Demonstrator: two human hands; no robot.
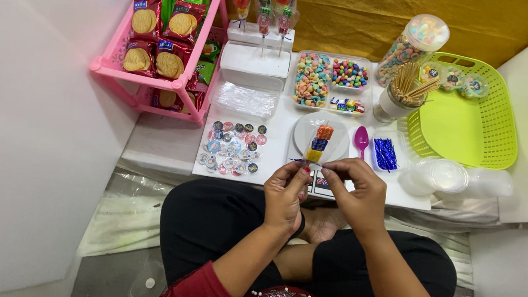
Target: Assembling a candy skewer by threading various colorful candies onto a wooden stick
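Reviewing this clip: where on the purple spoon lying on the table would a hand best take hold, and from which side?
Probably by the handle of the purple spoon, coming from the near side. It lies flat with its bowl away from the person and its narrow handle pointing toward the right hand, with gaps either side.

Dark red sleeves, sequinned maroon top with pearl beads, black trousers, red-painted nails.

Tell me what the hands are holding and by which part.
Both hands, left hand and right hand, pinch the near, lower end of a wrapped candy skewer, where a blue twist tie sits.
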